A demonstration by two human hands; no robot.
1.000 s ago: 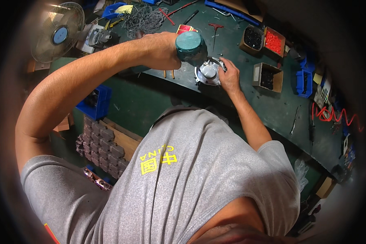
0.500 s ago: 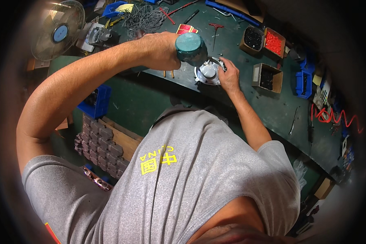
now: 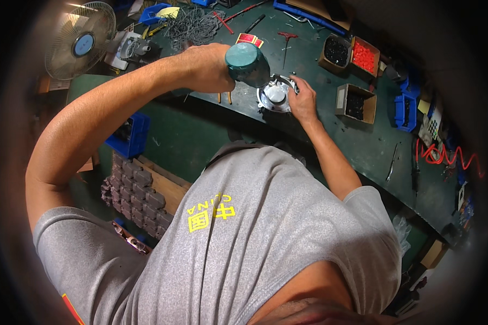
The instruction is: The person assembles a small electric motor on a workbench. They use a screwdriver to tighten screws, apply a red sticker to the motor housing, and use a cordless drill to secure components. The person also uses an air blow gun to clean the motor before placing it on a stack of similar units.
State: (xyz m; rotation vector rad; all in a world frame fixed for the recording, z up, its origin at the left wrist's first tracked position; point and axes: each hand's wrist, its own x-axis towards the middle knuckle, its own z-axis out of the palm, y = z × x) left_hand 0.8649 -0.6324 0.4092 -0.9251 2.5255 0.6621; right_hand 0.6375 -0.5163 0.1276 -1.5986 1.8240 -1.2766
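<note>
My left hand [image 3: 211, 66] is wrapped round a teal power drill [image 3: 246, 58], its rounded back end turned up toward me. The drill's front points down at the upper left of a round, shiny metal housing [image 3: 276, 96] at the bench's near edge; whether its tip touches cannot be seen. My right hand [image 3: 303, 101] grips the right rim of this housing, fingers bent over its edge. The fingers of my left hand are mostly hidden behind the wrist and the tool.
Right of the housing stand a carton of dark parts [image 3: 357, 103], a bin of black pieces [image 3: 336, 51] and a box of red pieces [image 3: 364, 56]. A red-handled T-shaped key [image 3: 287, 37] lies beyond. A fan [image 3: 81, 44] stands far left; a coiled red hose [image 3: 444, 155] lies right.
The drill and my left hand have shifted a little to the left over the housing. My right hand keeps its grip on the rim, and the housing has barely moved.
</note>
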